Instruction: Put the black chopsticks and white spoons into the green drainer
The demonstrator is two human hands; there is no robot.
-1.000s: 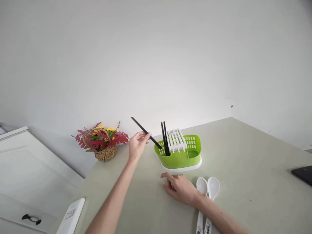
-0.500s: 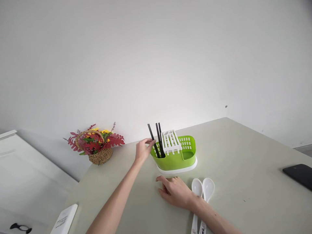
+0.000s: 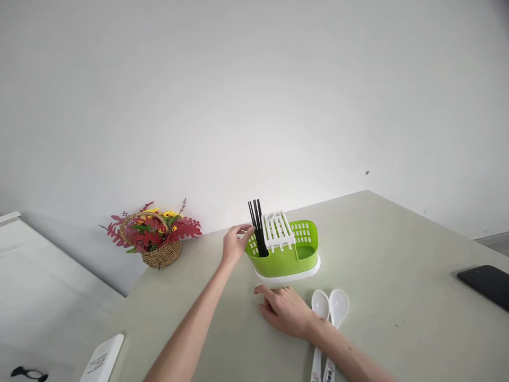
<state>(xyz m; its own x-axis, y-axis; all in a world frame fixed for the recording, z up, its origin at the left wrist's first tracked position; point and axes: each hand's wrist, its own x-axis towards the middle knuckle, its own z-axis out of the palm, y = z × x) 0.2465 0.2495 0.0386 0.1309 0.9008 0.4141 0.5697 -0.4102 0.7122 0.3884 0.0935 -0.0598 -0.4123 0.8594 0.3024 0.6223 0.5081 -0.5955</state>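
Note:
Several black chopsticks (image 3: 256, 223) stand bunched in the left end of a green utensil basket (image 3: 284, 265). My left hand (image 3: 235, 244) is at that end, thumb and fingers pinched together against the leftmost chopsticks. A white slotted rack (image 3: 279, 233) spans the middle of the basket, and a white tray (image 3: 278, 279) lies under it. In front of the basket my right hand (image 3: 284, 313) rests on the table, thumb and index finger apart, holding nothing. Two white spoons, one (image 3: 320, 303) left and one (image 3: 339, 305) right, lie partly under my right forearm.
A wicker basket (image 3: 163, 257) of red and yellow artificial flowers stands at the back left by the wall. A white box (image 3: 102, 358) lies at the table's left edge, and a black phone (image 3: 485, 284) lies at the right. A white cabinet (image 3: 47, 297) stands beyond the left edge.
The chopsticks at my left hand have shifted right and more upright, closing up against the others. My right hand has stayed in place.

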